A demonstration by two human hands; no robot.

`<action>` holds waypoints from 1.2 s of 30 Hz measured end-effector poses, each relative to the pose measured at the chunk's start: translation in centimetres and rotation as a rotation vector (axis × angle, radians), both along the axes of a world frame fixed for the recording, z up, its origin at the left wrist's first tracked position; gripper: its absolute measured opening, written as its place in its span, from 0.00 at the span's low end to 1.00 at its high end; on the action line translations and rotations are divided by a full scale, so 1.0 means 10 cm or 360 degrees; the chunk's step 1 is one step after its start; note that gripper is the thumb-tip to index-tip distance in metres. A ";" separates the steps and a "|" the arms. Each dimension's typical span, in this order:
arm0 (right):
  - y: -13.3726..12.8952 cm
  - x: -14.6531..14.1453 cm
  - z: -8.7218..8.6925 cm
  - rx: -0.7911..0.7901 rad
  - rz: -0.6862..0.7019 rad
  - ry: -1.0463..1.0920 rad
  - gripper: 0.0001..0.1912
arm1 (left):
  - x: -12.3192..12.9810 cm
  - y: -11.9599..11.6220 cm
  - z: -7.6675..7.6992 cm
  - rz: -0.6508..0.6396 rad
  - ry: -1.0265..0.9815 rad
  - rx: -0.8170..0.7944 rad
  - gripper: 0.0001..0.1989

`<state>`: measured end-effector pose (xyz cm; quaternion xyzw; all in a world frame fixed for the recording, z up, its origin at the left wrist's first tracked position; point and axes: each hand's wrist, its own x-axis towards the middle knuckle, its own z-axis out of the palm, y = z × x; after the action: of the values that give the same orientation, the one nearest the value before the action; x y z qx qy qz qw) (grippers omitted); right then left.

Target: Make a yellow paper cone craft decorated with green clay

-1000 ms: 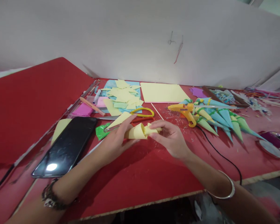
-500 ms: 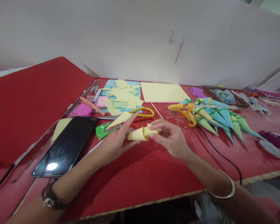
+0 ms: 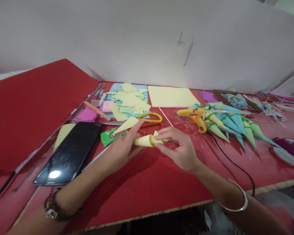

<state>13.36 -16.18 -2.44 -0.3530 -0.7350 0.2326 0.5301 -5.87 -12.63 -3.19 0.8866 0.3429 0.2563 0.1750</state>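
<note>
A rolled yellow paper cone (image 3: 144, 141) is held between both hands above the red table. My left hand (image 3: 122, 147) grips its narrow left part, which the fingers partly hide. My right hand (image 3: 178, 147) pinches a yellow paper piece (image 3: 157, 140) at the cone's wide open end; its far side is hidden by the fingers. Just behind my left hand are a flat yellow paper piece (image 3: 127, 126) and scissors (image 3: 150, 115) with yellow and red handles. A yellow glue gun (image 3: 193, 117) lies to the right of my right hand.
A black phone (image 3: 70, 153) and a green packet (image 3: 107, 137) lie at left. Yellow paper scraps (image 3: 129, 98) and yellow sheets (image 3: 172, 97) are at the back. Several paper cones (image 3: 227, 122) lie at right, near a dark tray (image 3: 222, 99). The glue gun's black cable (image 3: 229, 158) trails forward.
My right hand has shifted slightly, and the cone looks more tightly rolled, its open end narrower and rounder. My left hand keeps its grip almost unmoved.
</note>
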 end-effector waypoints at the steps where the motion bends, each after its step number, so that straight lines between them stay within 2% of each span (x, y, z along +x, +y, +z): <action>1: -0.01 0.00 0.01 0.0074 -0.0023 -0.0055 0.08 | 0.00 0.00 -0.01 -0.0006 -0.0006 0.0001 0.33; 6: -0.03 -0.01 0.03 0.0323 -0.0062 -0.0235 0.09 | -0.01 0.01 -0.03 -0.0023 -0.0050 -0.0025 0.32; 15: -0.03 0.00 0.03 0.0378 0.0009 -0.0303 0.09 | -0.02 0.03 -0.08 -0.0056 -0.0008 -0.0102 0.31; 22: -0.05 0.00 0.01 0.0533 0.0066 -0.0347 0.10 | 0.02 -0.02 0.01 -0.0002 0.0059 -0.0311 0.30; 29: -0.03 -0.02 0.03 0.0492 0.0047 -0.0321 0.09 | 0.08 -0.07 0.09 0.0033 0.0107 -0.0331 0.28; 36: -0.04 -0.03 0.06 0.0222 0.0108 -0.0197 0.07 | 0.09 -0.08 0.10 -0.0003 0.0057 -0.0320 0.27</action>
<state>13.07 -16.62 -1.89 -0.3038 -0.7924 0.1764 0.4987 -4.99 -13.41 -2.23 0.8694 0.3690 0.2044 0.2573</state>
